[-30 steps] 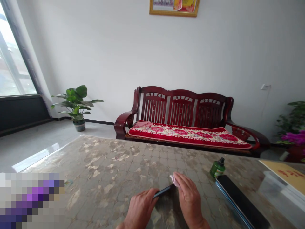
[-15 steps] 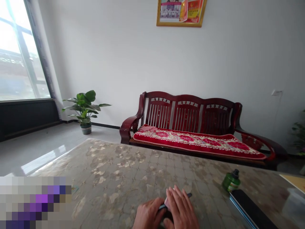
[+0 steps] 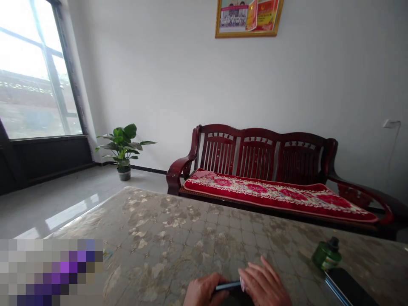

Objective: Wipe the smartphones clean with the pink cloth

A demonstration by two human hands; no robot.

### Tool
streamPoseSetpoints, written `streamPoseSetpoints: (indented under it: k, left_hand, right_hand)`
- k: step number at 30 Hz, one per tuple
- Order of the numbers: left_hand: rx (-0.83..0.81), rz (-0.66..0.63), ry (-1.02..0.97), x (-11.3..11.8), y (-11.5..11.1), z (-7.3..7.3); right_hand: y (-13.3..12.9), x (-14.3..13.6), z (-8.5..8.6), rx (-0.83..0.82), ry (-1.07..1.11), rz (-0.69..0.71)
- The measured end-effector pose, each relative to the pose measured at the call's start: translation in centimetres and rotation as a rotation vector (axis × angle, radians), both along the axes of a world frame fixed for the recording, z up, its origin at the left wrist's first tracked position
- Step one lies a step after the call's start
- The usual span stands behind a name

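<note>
At the bottom middle, my left hand [image 3: 202, 291] is closed around the near left end of a slim dark slab [image 3: 228, 285] with a bluish edge, which looks like a phone. My right hand [image 3: 264, 282] is at the slab's right end, its fingers together and bent over it. Under those fingers shows a small pale pink piece [image 3: 242, 284], held against the slab; its material is unclear. Much of the slab is hidden by both hands and the frame's lower edge.
The table [image 3: 153, 250] wears a patterned, shiny cover. To the right stand a green bottle [image 3: 327, 254] with a black cap and a flat black object [image 3: 350, 285] with a blue edge. A wooden bench [image 3: 255, 157] and a potted plant [image 3: 123, 148] are beyond. The lower left corner is pixelated.
The right hand has shifted rightward from across the slab to its right end, uncovering more of the bluish edge. The view has turned slightly left.
</note>
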State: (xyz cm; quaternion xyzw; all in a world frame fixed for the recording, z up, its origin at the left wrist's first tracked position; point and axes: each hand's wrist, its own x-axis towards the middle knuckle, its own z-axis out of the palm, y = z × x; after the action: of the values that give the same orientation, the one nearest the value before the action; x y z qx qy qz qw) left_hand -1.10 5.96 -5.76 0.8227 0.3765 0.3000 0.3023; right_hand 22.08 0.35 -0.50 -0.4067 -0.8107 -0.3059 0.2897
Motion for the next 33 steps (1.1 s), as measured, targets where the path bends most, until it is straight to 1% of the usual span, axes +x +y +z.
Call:
streamPoseSetpoints:
  k: [2, 4, 7, 9, 10, 12, 15, 17, 19, 21, 23, 24, 27, 29, 31, 33]
  left_hand:
    - [-0.012, -0.008, -0.012, -0.2, 0.0, 0.3]
    - [0.004, -0.022, -0.020, -0.4, 0.0, 0.6]
    - [0.052, -0.014, -0.025, -0.5, -0.1, 0.5]
    - [0.045, 0.001, -0.034, -0.4, -0.1, 0.5]
    - [0.025, 0.002, -0.039, -0.4, -0.1, 0.5]
    - [-0.024, -0.009, -0.040, -0.5, -0.1, 0.8]
    - [-0.075, -0.008, -0.009, -0.7, 0.0, 1.2]
    - [-0.087, 0.013, 0.011, -0.9, 0.0, 1.3]
    - [-0.084, 0.033, 0.018, -1.0, 0.0, 1.4]
    - [-0.059, 0.034, 0.010, -1.0, -0.1, 1.3]
    - [-0.019, 0.010, -0.014, -0.8, -0.2, 1.1]
    - [0.001, -0.010, -0.025, -0.7, -0.2, 1.1]
    - [0.019, -0.053, -0.027, -0.6, -0.2, 1.1]
    - [-0.014, -0.048, -0.017, -0.6, -0.2, 1.4]
    - [-0.060, -0.019, -0.004, -0.6, -0.1, 1.9]
    - [-0.089, 0.021, 0.016, -0.7, -0.1, 2.5]
  right_hand:
    - [0.2, -0.8, 0.0, 0.030, -0.017, 0.008]
    - [0.6, -2.5, -0.2, 0.054, -0.023, 0.039]
    - [1.2, -5.2, -0.4, 0.133, 0.047, 0.075]
    - [1.3, -6.0, -0.3, 0.161, 0.095, 0.085]
    - [1.4, -5.8, -0.1, 0.137, 0.088, 0.094]
    - [1.2, -4.7, 0.6, 0.071, 0.045, 0.110]
    - [0.6, -1.5, 1.5, 0.018, 0.017, 0.102]
    - [0.1, 0.4, 1.7, -0.020, 0.017, 0.090]
    - [-0.2, 1.4, 1.5, -0.053, 0.011, 0.068]
    - [-0.2, 1.0, 1.0, -0.062, 0.001, 0.046]
    - [-0.1, -0.7, 0.4, -0.047, -0.007, 0.054]
    - [0.0, -1.8, 0.2, -0.030, -0.009, 0.082]
    - [0.4, -4.1, 0.2, 0.050, 0.015, 0.121]
    - [0.6, -4.0, 0.4, 0.028, 0.019, 0.126]
    - [0.6, -2.5, 0.6, -0.032, 0.036, 0.111]
    - [0.6, -0.7, 0.2, -0.083, 0.086, 0.078]
